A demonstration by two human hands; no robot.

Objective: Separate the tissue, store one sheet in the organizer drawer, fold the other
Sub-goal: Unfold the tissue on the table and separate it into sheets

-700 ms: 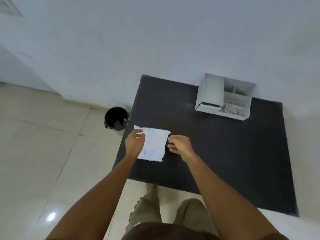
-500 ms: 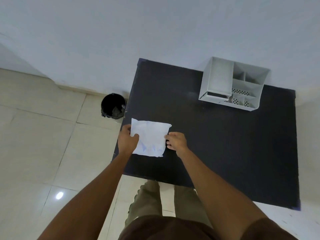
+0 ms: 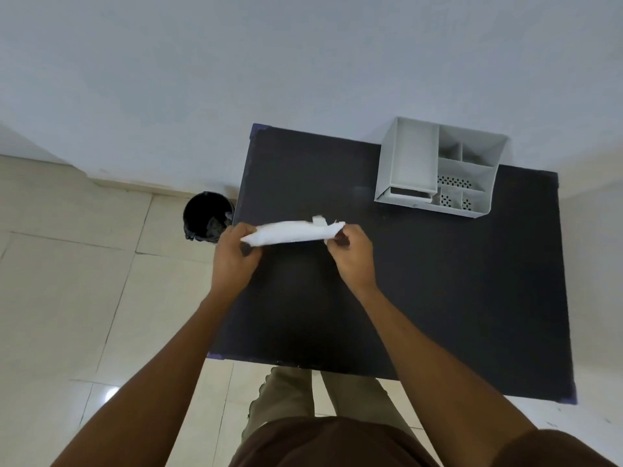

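- Tissue (image 3: 292,232): white, held up above the left part of the table, seen nearly edge-on as a narrow strip. Long axis runs left to right, the right end a little higher in the picture. A small flap stands up from its top edge near the right end. Whether it is one sheet or two pressed together cannot be told. No print or pattern can be made out on it.
- Left hand (image 3: 236,256): pinched shut on the left end of the tissue; fingertips are hidden behind the paper and the back of the hand.
- Right hand (image 3: 352,252): pinched shut on the right end of the tissue; the finger pads are turned away from the camera.
- Table (image 3: 438,298): black top with purple-tinted corners, set against the wall. The forearms cover part of its near edge.
- Organizer (image 3: 438,170): light grey, at the far right of the table, well apart from the tissue. Open compartments on top, some with perforated walls; a drawer front (image 3: 409,196) shows low on its left side, and the drawer's contents are hidden. No label or brand is legible.
- Bin (image 3: 207,217): black, on the tiled floor just left of the table; contents are dark and unclear.
- Person: trousers and a brown shirt are cut off at the bottom edge.
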